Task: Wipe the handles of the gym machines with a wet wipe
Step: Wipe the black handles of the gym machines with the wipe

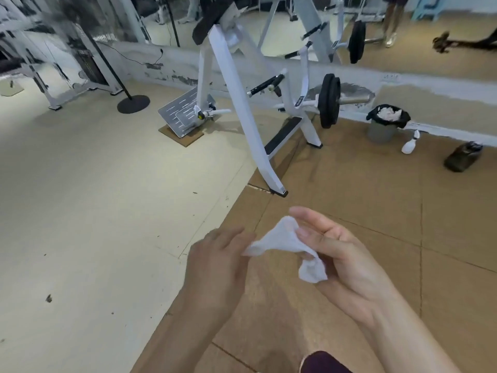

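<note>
Head view: my left hand point(215, 267) pinches one corner of the wet wipe point(285, 244), and my right hand point(347, 265) grips its bunched end, so it stretches crosswise between them. Ahead stands the white machine point(234, 84) with black handles point(265, 86). To its right, a bin point(380, 131) holds crumpled tissues point(390, 113), with a spray bottle point(410, 145) beside it.

The left forearm point(172, 332) and right forearm point(411, 340) are bare; dark maroon clothing point(326, 363) shows at the bottom edge.

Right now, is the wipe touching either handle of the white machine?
No, the left hand and right hand hold the wipe in the air, well apart from the black handles.
</note>
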Demonstrator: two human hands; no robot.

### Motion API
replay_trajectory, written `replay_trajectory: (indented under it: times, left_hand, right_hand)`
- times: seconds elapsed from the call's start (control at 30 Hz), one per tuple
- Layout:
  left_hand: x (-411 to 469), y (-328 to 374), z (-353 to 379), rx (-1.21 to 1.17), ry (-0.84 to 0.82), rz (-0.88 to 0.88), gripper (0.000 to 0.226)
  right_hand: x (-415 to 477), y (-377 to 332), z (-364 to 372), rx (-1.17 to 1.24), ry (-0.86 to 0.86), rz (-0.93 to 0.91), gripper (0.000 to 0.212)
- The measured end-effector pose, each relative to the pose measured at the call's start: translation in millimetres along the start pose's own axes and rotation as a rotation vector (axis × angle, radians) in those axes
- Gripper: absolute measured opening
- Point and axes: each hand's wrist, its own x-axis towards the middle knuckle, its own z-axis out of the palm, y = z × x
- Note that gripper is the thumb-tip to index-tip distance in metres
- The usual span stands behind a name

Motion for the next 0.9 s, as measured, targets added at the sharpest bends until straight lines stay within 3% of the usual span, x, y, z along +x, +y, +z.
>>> replay_trajectory:
  times: [0.1, 0.2, 0.33, 0.47, 0.6, 0.73, 0.8, 0.9]
  left_hand:
    - [66.0, 5.3, 28.3, -0.131, 0.03, 0.032, 0.041]
    - [142.6, 20.5, 57.7, -0.313, 0.076, 0.014, 0.025]
    - [255.5, 29.1, 88.6, -0.675, 0.001, -0.376, 0.03]
    - [356.9, 23.2, 103.0, -0.758, -0.064, -0.457, 0.028]
    - [438.4, 8.5, 126.1, -0.807, -0.067, -0.552, 0.013]
    - [514.7, -19.9, 153.0, -1.039, -0.064, -0.69, 0.034]
    - [552.5, -38.9, 167.0, -1.16, -0.09, -0.725, 0.038]
    - [612.6, -71.5, 185.3, -1.187, -0.077, -0.736, 0.044]
  right_hand:
    - [60.5, -30.0, -25.8, 0.031, 0.002, 0.008, 0.038]
    - [121.8, -68.9, -54.4, 0.045, -0.047, 0.024, 0.038]
    - [208.6, -135.3, -92.6, -0.071, -0.033, 0.059, 0.032]
    - [291.3, -199.5, -121.5, -0.411, 0.094, 0.001, 0.016]
    - [371.4, -246.8, -144.8, -0.173, 0.147, 0.098, 0.026]
    - [445.5, -272.0, -156.0, 0.275, 0.017, 0.147, 0.045]
    - [483.0, -277.5, -160.6, 0.279, -0.026, 0.136, 0.051]
    - [546.1, -290.9, -158.6, 0.011, 0.013, 0.129, 0.061]
